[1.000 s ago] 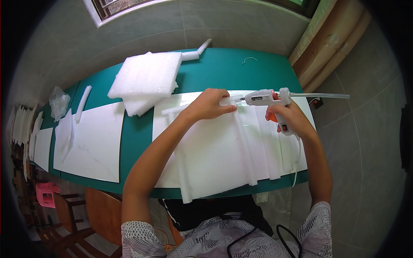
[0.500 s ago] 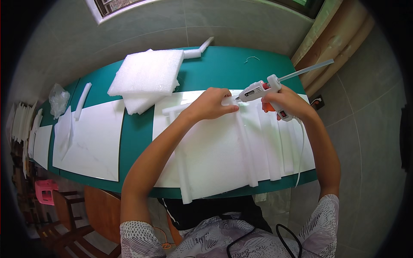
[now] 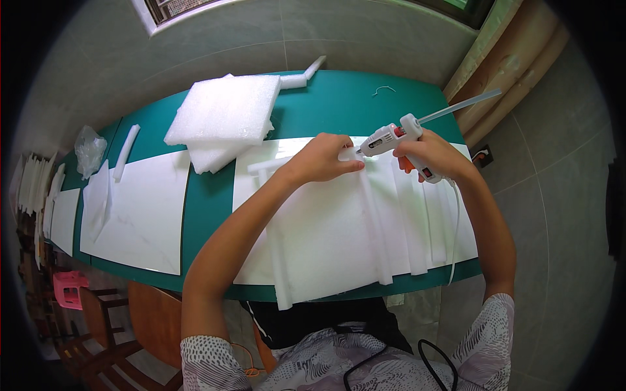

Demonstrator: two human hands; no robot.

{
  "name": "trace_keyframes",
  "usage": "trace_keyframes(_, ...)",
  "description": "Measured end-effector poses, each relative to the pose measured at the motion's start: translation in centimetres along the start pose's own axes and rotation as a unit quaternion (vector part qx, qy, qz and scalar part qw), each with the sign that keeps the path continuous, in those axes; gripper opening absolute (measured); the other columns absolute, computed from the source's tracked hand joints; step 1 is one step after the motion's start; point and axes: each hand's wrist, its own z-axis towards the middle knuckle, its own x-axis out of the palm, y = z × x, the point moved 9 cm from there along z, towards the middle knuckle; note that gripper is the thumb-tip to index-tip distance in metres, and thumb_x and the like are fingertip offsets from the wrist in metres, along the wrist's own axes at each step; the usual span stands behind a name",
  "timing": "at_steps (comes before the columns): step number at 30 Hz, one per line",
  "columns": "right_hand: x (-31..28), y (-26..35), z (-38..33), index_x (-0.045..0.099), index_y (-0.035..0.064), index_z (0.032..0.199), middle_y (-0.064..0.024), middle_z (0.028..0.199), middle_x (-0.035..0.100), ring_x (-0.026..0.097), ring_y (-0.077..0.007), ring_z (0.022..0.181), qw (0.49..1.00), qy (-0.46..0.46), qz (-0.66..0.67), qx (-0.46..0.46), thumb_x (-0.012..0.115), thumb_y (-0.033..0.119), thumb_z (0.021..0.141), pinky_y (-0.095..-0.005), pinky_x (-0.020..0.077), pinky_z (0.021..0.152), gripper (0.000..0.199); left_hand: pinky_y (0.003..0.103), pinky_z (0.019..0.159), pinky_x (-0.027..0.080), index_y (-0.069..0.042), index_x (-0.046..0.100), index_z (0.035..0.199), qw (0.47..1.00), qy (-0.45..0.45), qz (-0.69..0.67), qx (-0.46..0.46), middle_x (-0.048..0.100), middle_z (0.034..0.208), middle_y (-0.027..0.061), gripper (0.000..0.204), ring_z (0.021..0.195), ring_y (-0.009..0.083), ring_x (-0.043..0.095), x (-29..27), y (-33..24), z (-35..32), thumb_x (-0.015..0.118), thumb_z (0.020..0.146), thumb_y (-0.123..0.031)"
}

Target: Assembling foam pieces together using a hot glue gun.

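Observation:
A white foam sheet (image 3: 319,241) lies before me with foam strips along its edges. My left hand (image 3: 326,158) pinches the far foam strip (image 3: 264,168) near the far right corner, where it meets the right-hand strip (image 3: 376,234). In my right hand (image 3: 435,155) is a white and grey hot glue gun (image 3: 385,139), its orange trigger under my fingers. The nozzle points left at the strip end beside my left fingertips; whether it touches the foam I cannot tell. A long translucent glue stick (image 3: 460,107) juts from the gun's back.
Loose foam strips (image 3: 412,228) lie right of the sheet on a white marbled board (image 3: 464,241). Stacked foam blocks (image 3: 225,111) stand further back on the green table (image 3: 352,98). The gun's white cord (image 3: 458,221) hangs over the near edge. A second board (image 3: 143,221) lies left.
The glue gun has shifted slightly left, its nozzle a little nearer the strip corner. My left hand keeps its hold almost unmoved.

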Motion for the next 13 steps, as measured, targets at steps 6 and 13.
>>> trace_keyframes(6,-0.01,-0.19,0.24,0.062,-0.0022,0.103,-0.0059,0.067,0.058,0.054,-0.0140,0.059,1.000,0.003,0.001,0.000,0.058,0.031,0.076,-0.0308,0.0437,0.048,0.044,0.037,0.081,0.051,0.006,0.065,0.109,1.000,-0.002,-0.003,-0.004,0.068,0.100,0.0238,0.056,0.090,0.0333,0.066,-0.12,0.07,-0.08,0.075,0.081,-0.042)
trace_keyframes(13,-0.19,-0.50,0.46,0.061,-0.0012,0.106,-0.0061,0.067,0.058,0.054,-0.0148,0.059,1.000,0.007,0.000,0.009,0.058,0.030,0.076,-0.0320,0.0443,0.048,0.044,0.037,0.082,0.051,0.006,0.065,0.110,1.000,-0.001,0.000,-0.005,0.068,0.102,0.0241,0.058,0.091,0.0336,0.066,0.00,0.33,-0.02,0.075,0.080,-0.043)
